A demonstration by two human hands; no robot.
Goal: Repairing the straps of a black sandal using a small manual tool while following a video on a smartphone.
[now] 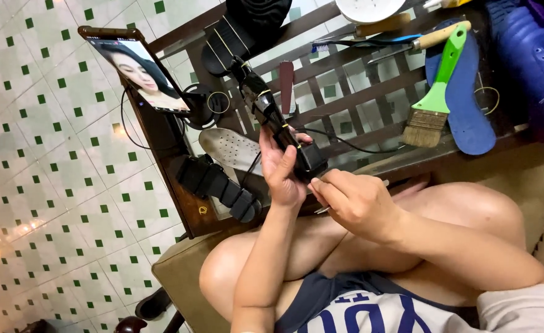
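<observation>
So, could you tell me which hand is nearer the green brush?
Right. The right hand lies below-left of the green brush; the left hand, gripping a black sandal, is farther left.

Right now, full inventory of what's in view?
black sandal: 1, black, in left grip
thin tool: 1, pale, in right grip, partly hidden
phone: 1, lit screen, propped at rack's left end
wooden rack: 1, dark brown, behind the hands
paintbrush: 1, green handle, on rack
blue insole: 1, under paintbrush
grey insole: 1, perforated, left of sandal
left hand: 1, gripping sandal
right hand: 1, at sandal's end
</observation>
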